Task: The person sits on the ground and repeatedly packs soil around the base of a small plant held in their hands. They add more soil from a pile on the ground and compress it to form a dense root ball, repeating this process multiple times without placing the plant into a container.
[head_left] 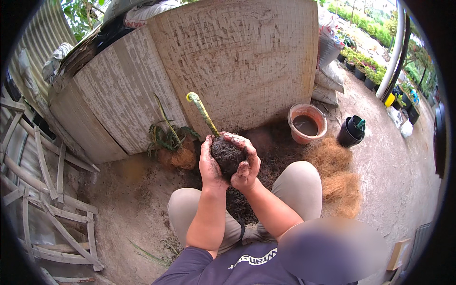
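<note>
Both of my soil-smeared hands cup a dark, rounded ball of wet soil [227, 154] in front of my knees, out of which rises a pale green-yellow stalk [205, 114] with a curled tip. My left hand [209, 161] wraps its left side; my right hand [246, 166] curls round the top and right side. Beyond my left hand, a leafy plant with a brown fibre-covered base [178, 156] rests by the panels. Loose dark soil [270, 156] lies on the ground below and beyond my hands.
A terracotta-coloured bucket of murky liquid [319, 128], stacked black pots [348, 134] and brown coconut fibre [332, 185] lie to the right. Weathered panels [237, 61] stand ahead; a wooden lattice [59, 211] lines the left. Sacks [327, 83] and potted plants [370, 76] are farther back.
</note>
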Available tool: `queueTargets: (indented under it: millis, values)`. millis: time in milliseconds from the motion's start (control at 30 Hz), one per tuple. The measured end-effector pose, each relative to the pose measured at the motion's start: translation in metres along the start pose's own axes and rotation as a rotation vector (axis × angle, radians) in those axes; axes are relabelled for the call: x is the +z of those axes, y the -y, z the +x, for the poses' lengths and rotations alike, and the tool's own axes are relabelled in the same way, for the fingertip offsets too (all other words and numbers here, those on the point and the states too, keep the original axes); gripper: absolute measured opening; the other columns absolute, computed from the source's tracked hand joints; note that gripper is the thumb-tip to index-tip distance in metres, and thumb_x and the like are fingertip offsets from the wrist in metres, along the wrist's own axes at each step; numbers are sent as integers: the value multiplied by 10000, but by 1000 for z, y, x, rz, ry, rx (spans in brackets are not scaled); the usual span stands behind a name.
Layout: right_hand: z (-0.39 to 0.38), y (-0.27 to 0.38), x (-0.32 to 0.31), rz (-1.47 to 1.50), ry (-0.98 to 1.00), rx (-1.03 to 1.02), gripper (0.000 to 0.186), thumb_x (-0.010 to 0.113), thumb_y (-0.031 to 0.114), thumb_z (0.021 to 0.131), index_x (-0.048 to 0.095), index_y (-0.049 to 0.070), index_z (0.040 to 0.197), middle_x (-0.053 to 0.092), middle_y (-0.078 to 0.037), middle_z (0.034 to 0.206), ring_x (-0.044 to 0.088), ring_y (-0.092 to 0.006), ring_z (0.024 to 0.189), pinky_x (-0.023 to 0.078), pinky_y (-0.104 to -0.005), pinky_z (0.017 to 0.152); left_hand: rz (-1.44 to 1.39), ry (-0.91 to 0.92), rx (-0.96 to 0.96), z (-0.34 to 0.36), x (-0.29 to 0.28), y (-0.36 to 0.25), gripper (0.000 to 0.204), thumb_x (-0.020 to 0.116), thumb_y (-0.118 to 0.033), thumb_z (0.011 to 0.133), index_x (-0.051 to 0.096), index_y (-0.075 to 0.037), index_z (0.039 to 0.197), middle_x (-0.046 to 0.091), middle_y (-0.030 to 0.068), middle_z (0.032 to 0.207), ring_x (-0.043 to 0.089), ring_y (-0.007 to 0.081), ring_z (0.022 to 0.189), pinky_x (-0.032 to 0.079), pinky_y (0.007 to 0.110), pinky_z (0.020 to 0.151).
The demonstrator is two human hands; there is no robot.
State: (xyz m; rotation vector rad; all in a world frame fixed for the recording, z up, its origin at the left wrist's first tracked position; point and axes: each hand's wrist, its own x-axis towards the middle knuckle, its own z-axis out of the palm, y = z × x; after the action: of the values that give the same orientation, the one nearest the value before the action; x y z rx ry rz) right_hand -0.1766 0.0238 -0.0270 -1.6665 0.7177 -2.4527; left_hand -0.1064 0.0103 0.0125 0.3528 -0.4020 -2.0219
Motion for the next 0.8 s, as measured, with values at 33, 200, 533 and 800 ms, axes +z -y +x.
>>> queueTargets:
  millis: [33,200,533,800]
  values:
    - [1,0,0,-7,8,0,437,386,358,917,466,-23,1117,540,-228,1076,527,-372,1018,400,-476,894,-19,23,-4,0,0,-1,329,393,-341,903,571,-64,922,612,50,880,593,185,782,482,314,714]
    - [5,0,0,-48,-10,-33,390,401,315,903,509,-46,1004,576,-223,1023,564,-358,965,432,-429,855,-33,-3,-4,3,-8,0,323,392,-338,900,565,-67,932,609,50,880,590,185,792,478,317,729]
    - [6,-1,-1,-67,14,-13,369,405,297,901,519,-46,974,572,-236,1025,562,-357,971,430,-426,859,-50,-26,-9,5,-5,-1,323,399,-349,893,560,-71,929,606,54,885,589,192,790,479,322,727]
    - [28,17,-9,-123,-17,227,151,541,47,784,549,-28,915,558,-208,1072,542,-290,1020,412,-373,882,107,-110,133,10,-9,-5,334,396,-330,890,544,-37,952,600,96,865,587,218,819,479,334,755]
